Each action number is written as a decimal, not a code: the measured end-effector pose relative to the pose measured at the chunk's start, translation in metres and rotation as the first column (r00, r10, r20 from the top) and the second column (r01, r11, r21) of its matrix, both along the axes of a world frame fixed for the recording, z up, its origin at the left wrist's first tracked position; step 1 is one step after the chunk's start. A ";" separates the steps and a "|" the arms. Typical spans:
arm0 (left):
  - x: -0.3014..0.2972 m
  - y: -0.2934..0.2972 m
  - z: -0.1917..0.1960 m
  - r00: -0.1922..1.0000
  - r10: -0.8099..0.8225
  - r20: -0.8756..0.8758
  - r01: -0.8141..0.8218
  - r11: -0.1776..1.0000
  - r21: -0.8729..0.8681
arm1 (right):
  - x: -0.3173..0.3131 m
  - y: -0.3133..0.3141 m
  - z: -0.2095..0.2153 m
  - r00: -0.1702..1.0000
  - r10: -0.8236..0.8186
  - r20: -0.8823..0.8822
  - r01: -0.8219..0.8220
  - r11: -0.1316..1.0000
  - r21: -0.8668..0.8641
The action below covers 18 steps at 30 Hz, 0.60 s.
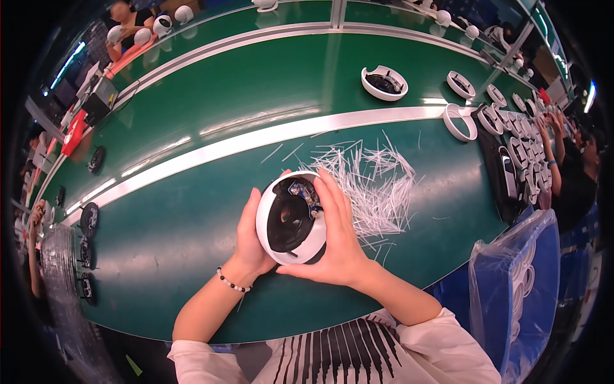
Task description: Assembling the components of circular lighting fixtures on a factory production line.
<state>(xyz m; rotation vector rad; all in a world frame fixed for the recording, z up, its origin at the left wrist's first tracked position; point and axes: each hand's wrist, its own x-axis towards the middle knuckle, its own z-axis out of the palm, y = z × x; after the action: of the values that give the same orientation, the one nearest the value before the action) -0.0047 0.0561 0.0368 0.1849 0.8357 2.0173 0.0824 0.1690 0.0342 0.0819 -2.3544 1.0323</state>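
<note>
From my end, the left hand (252, 240) and right hand (338, 243) are curved around the round white housing (286, 221), one to each side, probably to steady it with its open face and blue circuit board (305, 192) turned up toward me. It sits between the palms, just beside the white strips (377, 195), likely heaped for easy reach. I can't tell whether its underside touches the bench (166, 237).
</note>
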 end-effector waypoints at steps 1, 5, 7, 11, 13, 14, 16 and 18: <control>0.002 0.000 0.002 0.999 0.028 -0.018 -0.028 1.000 0.004 | 0.001 0.000 0.001 1.000 0.007 -0.002 -0.007 1.000 0.006; -0.006 -0.011 -0.002 0.984 -0.157 -0.087 0.160 0.987 0.027 | 0.002 0.001 0.006 1.000 0.018 -0.016 -0.018 1.000 0.000; -0.008 -0.011 -0.003 0.984 -0.172 -0.050 0.173 0.985 0.014 | 0.001 0.004 0.008 0.999 0.036 0.027 -0.038 0.997 0.062; -0.011 -0.011 -0.008 0.975 -0.221 0.002 0.221 0.974 0.038 | 0.001 0.007 0.006 0.997 0.060 0.037 -0.062 0.996 0.064; -0.014 -0.014 -0.012 0.970 -0.245 -0.010 0.245 0.968 0.054 | 0.001 0.007 0.007 0.996 0.067 0.052 -0.070 0.995 0.068; -0.015 -0.015 -0.013 0.963 -0.267 -0.023 0.268 0.961 0.070 | 0.000 0.006 0.007 0.996 0.068 0.052 -0.072 0.995 0.067; -0.015 -0.017 -0.016 0.964 -0.260 -0.049 0.262 0.964 0.043 | 0.000 0.006 0.006 0.997 0.059 0.044 -0.063 0.994 0.086; -0.013 -0.018 -0.016 0.964 -0.255 -0.077 0.257 0.966 0.020 | -0.001 0.006 0.006 0.997 0.057 0.043 -0.058 0.998 0.024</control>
<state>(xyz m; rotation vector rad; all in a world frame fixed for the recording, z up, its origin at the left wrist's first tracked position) -0.0176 0.0378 0.0212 0.3682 0.7857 1.7891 0.0811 0.1745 0.0402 0.1392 -2.4160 1.0409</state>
